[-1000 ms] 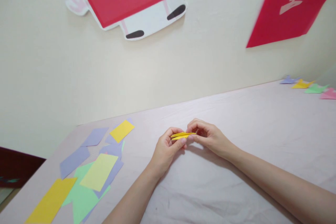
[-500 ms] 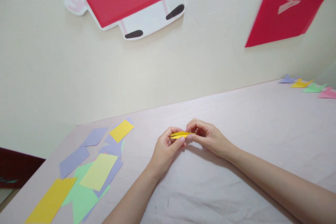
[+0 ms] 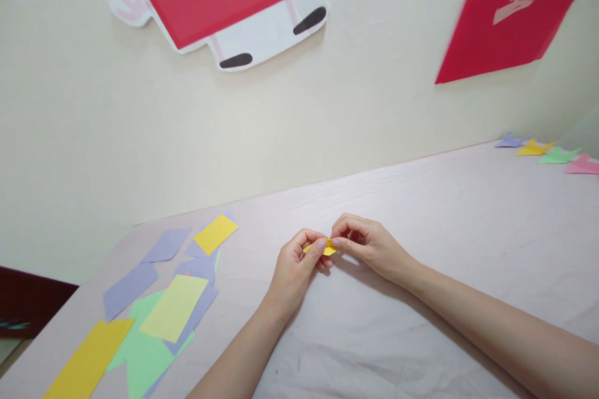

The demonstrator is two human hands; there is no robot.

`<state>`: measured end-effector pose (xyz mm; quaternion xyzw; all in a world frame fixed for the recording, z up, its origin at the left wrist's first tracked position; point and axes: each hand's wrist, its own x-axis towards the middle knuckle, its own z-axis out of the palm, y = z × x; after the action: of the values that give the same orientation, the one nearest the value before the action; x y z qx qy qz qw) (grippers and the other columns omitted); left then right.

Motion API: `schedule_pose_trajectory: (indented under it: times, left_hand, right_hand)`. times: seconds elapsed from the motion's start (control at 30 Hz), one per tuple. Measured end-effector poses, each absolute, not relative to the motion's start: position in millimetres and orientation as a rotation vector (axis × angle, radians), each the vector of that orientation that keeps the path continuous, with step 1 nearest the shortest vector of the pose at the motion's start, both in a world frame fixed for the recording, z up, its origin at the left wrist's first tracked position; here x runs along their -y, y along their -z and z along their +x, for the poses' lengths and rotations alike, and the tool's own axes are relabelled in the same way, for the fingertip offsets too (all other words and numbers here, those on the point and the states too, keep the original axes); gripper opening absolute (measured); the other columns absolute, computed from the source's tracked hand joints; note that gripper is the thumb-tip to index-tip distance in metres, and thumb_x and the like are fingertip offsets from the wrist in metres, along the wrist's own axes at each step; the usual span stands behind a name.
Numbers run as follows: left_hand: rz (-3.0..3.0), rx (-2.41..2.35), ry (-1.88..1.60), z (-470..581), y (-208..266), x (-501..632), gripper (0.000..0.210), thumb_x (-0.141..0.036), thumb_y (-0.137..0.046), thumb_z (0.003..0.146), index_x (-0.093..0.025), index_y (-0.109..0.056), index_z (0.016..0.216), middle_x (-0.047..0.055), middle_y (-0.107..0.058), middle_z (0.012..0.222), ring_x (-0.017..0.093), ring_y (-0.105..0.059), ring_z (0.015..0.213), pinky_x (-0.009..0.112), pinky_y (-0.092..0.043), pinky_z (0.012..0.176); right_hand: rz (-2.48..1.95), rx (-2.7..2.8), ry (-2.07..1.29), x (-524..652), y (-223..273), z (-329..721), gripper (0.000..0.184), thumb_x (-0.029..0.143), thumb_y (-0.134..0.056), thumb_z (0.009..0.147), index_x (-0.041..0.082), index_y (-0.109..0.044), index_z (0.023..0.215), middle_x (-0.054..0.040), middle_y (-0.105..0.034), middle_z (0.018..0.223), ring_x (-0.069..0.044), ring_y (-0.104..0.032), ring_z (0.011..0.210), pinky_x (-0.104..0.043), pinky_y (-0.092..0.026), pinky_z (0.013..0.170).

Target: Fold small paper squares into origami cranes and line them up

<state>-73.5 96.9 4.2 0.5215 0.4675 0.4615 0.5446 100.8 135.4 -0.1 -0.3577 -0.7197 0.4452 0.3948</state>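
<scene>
Between my two hands is a small piece of folded yellow paper (image 3: 330, 250), held just over the cloth-covered table. My left hand (image 3: 299, 259) pinches its left part, with the thumb lying across the top. The thumb and fingertips of my right hand (image 3: 362, 238) close on its right end. Fingers cover much of the paper, so its full folded shape is hidden.
Loose paper sheets lie at the left: yellow (image 3: 88, 358), pale yellow (image 3: 175, 308), green (image 3: 150, 358) and purple (image 3: 131, 290). Folded paper figures, including a yellow one (image 3: 536, 148) and a pink one (image 3: 583, 164), stand at the far right by the wall (image 3: 281, 131).
My left thumb has moved up onto the folded yellow paper, which now looks flatter and shorter between my fingers. The gap between its two layers no longer shows.
</scene>
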Motion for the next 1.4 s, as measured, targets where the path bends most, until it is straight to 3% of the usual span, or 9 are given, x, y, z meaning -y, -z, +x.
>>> schedule_pose_trajectory:
  times: [0.27, 0.43, 0.7, 1.13, 1.27, 1.4]
  left_hand:
    - [1.679, -1.269, -1.247, -76, -1, -96, 0.011, -0.029, -0.064, 0.086, -0.019, -0.066, 0.081, 0.002, -0.058, 0.095, 0.015, -0.057, 0.086, 0.023, -0.044, 0.070]
    - [1.770, -1.342, -1.287, -79, 0, -96, 0.010, -0.026, -0.066, 0.085, -0.022, -0.070, 0.076, 0.000, -0.055, 0.083, 0.014, -0.054, 0.081, 0.023, -0.041, 0.070]
    - [1.799, -1.330, -1.266, -81, 0, -98, 0.007, -0.023, -0.064, 0.087, -0.021, -0.068, 0.081, 0.000, -0.060, 0.081, 0.015, -0.054, 0.079, 0.026, -0.039, 0.070]
    - [1.844, -1.311, -1.253, -80, -7, -94, 0.015, -0.025, -0.061, 0.088, -0.020, -0.065, 0.075, -0.001, -0.061, 0.075, 0.016, -0.055, 0.076, 0.027, -0.041, 0.072]
    - [1.767, -1.350, -1.254, -80, -8, -94, 0.016, -0.027, -0.059, 0.089, -0.020, -0.065, 0.076, 0.000, -0.062, 0.077, 0.015, -0.056, 0.076, 0.026, -0.041, 0.071]
    - [1.804, -1.350, -1.244, -80, -9, -93, 0.016, -0.027, -0.059, 0.090, -0.020, -0.065, 0.077, 0.001, -0.063, 0.079, 0.016, -0.057, 0.079, 0.027, -0.041, 0.074]
  right_hand:
    - [-0.826, 1.926, -0.812, -136, -2, 100, 0.020, 0.033, -0.058, 0.091, 0.020, -0.060, 0.076, -0.0028, -0.059, 0.076, -0.017, -0.052, 0.076, -0.029, -0.040, 0.068]
    - [-0.809, 1.961, -0.677, -136, -1, 99, 0.021, 0.032, -0.055, 0.094, 0.020, -0.058, 0.076, -0.0018, -0.057, 0.074, -0.017, -0.052, 0.075, -0.029, -0.039, 0.069]
    - [-0.765, 2.028, -0.510, -137, -2, 103, 0.021, 0.031, -0.053, 0.096, 0.020, -0.060, 0.080, -0.0030, -0.061, 0.076, -0.018, -0.052, 0.078, -0.032, -0.040, 0.074]
    - [-0.753, 2.039, -0.440, -138, -5, 105, 0.035, 0.040, -0.045, 0.099, 0.020, -0.057, 0.073, -0.0029, -0.059, 0.070, -0.018, -0.051, 0.073, -0.029, -0.040, 0.069]
    - [-0.811, 1.918, -0.544, -138, -6, 107, 0.030, 0.038, -0.041, 0.100, 0.021, -0.060, 0.084, -0.0045, -0.063, 0.081, -0.019, -0.054, 0.081, -0.032, -0.042, 0.076]
    - [-0.762, 1.949, -0.583, -135, -6, 105, 0.020, 0.039, -0.051, 0.096, 0.022, -0.062, 0.096, -0.0067, -0.064, 0.091, -0.021, -0.055, 0.087, -0.035, -0.042, 0.080]
